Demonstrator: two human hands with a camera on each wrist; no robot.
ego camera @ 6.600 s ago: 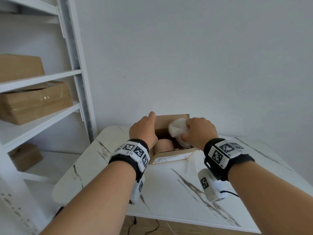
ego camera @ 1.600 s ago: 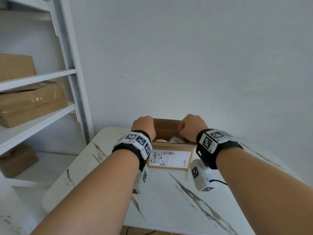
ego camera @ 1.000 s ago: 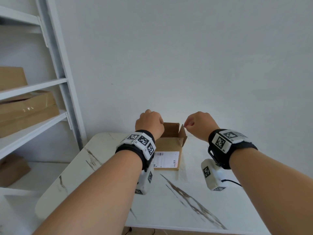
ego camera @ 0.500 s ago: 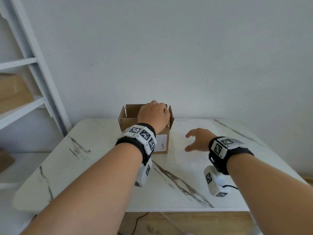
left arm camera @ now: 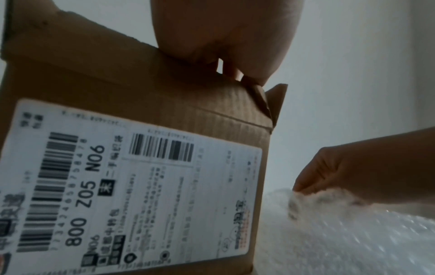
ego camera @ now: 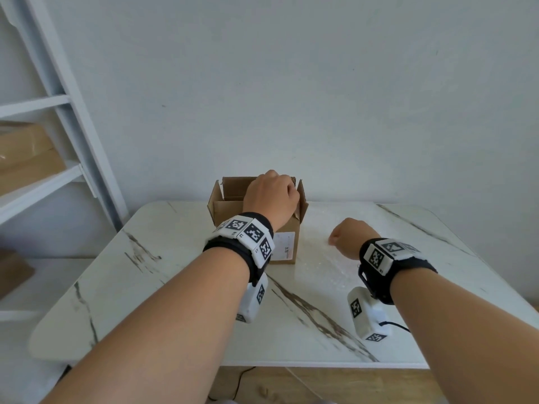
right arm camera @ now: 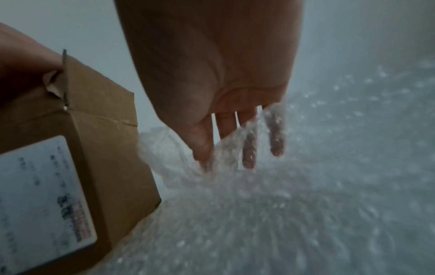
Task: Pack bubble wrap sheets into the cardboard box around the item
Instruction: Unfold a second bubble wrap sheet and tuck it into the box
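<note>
Gripping the top edge of the cardboard box [ego camera: 256, 225], the left hand [ego camera: 271, 196] had its fingers curled over the rim. Box sat on the marble table [ego camera: 180, 287], shipping label [left arm camera: 132, 188] facing the camera. Right hand [ego camera: 350, 237] was just beside it, fingers [right arm camera: 202, 147] bunching up the bubble wrap sheet [right arm camera: 282, 214] lying flat on the table.

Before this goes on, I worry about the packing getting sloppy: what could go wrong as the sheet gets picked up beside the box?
1. The right hand pinches only a bunched bit of the bubble wrap; the sheet spreads wide on the table, so it may trail or drag.
2. The wrap lies right against the box, so pulling it could nudge the box.
3. The left hand grips the box at its top corner, covering part of the opening; it may block stuffing.
</note>
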